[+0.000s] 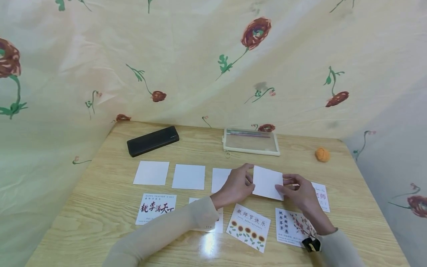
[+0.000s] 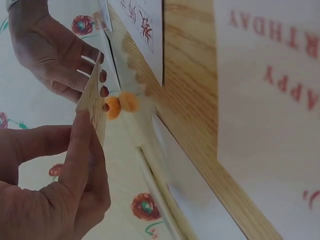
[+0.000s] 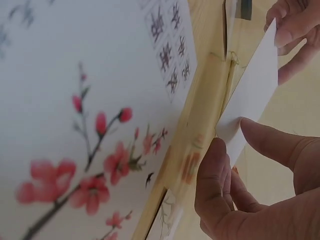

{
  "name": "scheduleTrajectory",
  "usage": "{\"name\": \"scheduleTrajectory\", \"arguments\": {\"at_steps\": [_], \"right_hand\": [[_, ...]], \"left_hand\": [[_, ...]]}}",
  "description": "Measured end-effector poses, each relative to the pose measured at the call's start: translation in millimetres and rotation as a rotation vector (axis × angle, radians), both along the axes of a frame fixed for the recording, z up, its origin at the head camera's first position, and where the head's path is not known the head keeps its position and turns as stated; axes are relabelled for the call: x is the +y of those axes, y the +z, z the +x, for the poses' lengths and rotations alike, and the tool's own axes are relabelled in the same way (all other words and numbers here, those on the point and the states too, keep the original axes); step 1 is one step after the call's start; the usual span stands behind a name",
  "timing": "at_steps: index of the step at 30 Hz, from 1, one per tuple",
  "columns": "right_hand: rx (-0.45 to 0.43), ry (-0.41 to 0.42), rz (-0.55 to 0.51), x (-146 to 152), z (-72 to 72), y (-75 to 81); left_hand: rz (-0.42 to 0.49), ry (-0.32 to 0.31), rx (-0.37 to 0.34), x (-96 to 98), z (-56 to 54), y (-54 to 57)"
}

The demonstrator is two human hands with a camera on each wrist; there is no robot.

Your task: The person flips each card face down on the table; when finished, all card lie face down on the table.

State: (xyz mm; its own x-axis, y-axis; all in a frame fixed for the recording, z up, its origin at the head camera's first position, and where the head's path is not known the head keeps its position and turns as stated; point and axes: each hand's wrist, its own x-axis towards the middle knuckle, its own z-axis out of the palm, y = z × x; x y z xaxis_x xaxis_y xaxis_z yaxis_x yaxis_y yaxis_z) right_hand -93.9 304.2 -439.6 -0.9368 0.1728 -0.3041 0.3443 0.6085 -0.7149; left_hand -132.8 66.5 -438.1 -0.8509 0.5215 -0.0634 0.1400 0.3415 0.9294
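Working over the wood-grain bench [image 1: 197, 146], found a zipped clear pouch [image 1: 250, 145] and a black case [image 1: 153, 141] lying near its far edge. Had left hand [image 1: 234, 185] and right hand [image 1: 300, 193] facing each other, with a white-faced card [image 1: 267, 181] raised between them, tilted and apart from the bench. Saw other white-faced cards [image 1: 151, 173] in a row to the left, the sunflower card [image 1: 248, 227] nearer the body, and the blossom card [image 1: 288, 228] partly hidden. Glimpsed faint marks on the raised card's far side in the left wrist view, too slanted to read. Pinched its left edge between thumb and fingers; pinched its right edge too, thumb on the white face, fingers curled behind. Judged best to grip lightly, near the edges only, so as not to bow or crease thin stock; to match height on both sides before any lowering; to release one pinch only once sure of the other; and to avoid nudging the cards below with a low corner.
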Motion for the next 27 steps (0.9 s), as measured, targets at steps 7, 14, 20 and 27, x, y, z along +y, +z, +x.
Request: {"name": "scheduleTrajectory", "arguments": {"at_steps": [7, 14, 20, 27], "right_hand": [[-0.006, 0.001, 0.031, 3.7, -0.9, 2.0], [-0.002, 0.034, 0.068, 6.7, -2.6, 0.2], [-0.025, 0.058, 0.090, 8.3, -3.7, 0.3], [-0.034, 0.055, 0.097, 9.6, -4.7, 0.3]], "left_hand": [[-0.143, 0.003, 0.023, 7.2, -3.6, -0.5], [-0.240, -0.022, -0.003, 11.8, -7.0, -0.5], [-0.305, -0.049, -0.038, 16.4, -9.8, -1.1], [-0.313, -0.049, -0.047, 20.9, -11.5, -3.9]]}}
